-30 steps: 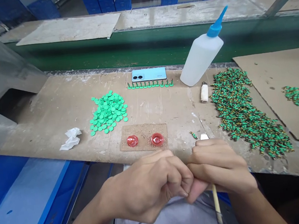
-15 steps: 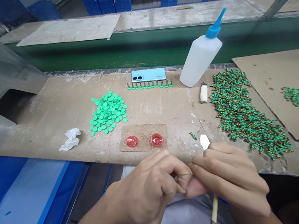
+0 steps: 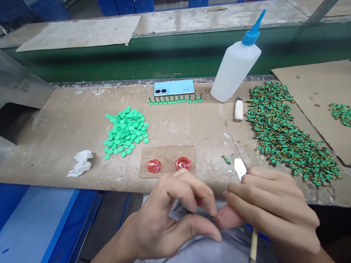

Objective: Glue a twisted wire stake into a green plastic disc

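My left hand (image 3: 174, 214) is open, its thumb and fingers curved apart with nothing visible between them. Its fingertips are close beside the thumb of my right hand (image 3: 270, 209); whether they touch I cannot tell. My right hand is closed around a slim tool (image 3: 252, 246) with a pale stick handle, and a flat white tip (image 3: 240, 169) shows beyond the fingers. A small green-and-dark figure (image 3: 226, 159) lies just left of that tip. Ahead of my left hand, a cardboard piece (image 3: 167, 154) bears two red shallow caps (image 3: 183, 163), (image 3: 154, 166).
Green discs (image 3: 127, 130) are heaped at left, near crumpled tissue (image 3: 81, 163). Small figures on discs (image 3: 174, 99) line up before a light-blue phone (image 3: 173, 88). A white bottle (image 3: 234, 70) with blue nozzle and a wrapped stub (image 3: 238, 109) stand near the figure heap (image 3: 283, 129).
My left hand has opened: its thumb has spread away from its fingers, and it has drawn slightly left from my right thumb. My right hand still grips the slim tool, almost unmoved.
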### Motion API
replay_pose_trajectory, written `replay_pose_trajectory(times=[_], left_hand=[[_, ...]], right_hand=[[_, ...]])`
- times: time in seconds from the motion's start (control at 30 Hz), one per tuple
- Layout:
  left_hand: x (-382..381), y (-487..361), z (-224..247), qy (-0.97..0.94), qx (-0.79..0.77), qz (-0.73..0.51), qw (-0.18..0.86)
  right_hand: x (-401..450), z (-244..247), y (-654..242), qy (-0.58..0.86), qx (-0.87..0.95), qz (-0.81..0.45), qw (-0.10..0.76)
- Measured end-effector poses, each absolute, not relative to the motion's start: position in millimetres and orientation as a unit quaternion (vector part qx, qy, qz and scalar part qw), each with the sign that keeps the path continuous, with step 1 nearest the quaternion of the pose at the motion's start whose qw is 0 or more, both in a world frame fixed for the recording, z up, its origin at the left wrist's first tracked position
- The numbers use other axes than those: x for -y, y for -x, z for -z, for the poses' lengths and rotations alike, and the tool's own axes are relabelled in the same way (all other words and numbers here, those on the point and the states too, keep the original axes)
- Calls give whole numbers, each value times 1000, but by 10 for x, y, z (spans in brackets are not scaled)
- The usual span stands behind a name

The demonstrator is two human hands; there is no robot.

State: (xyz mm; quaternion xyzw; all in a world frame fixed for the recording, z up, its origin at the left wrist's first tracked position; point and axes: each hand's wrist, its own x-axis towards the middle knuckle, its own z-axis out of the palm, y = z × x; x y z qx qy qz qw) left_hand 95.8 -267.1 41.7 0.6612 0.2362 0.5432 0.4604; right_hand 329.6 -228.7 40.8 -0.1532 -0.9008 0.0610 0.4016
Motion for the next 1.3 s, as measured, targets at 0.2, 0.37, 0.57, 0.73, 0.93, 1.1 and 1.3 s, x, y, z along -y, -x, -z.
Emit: replay_pose_trajectory(times=[0.2, 0.37, 0.57, 0.73, 0.93, 1.1, 1.3], left_hand=[[2598, -970, -412, -665, -213, -499, 514], [2544, -957, -420, -677, -192, -467, 535], [2548, -954, -420, -690, -192, -441, 540], [2553, -966, -377, -700, -214, -422, 536], [2607, -997, -427, -724, -252, -465, 444], [2687, -988, -452, -753, -301, -429, 397], [2700, -990, -393, -754, -317, -460, 346]], right_hand=[[2237, -423, -3257, 119, 910, -64, 393], [2202, -427, -3250, 105, 909, -72, 397], [2166, -422, -3233, 91, 910, -85, 396], [2201, -409, -3232, 116, 905, -112, 395], [2223, -401, -3250, 133, 903, -111, 394], [2262, -433, -3258, 142, 907, -83, 387], [2307, -435, -3257, 146, 909, -27, 388]])
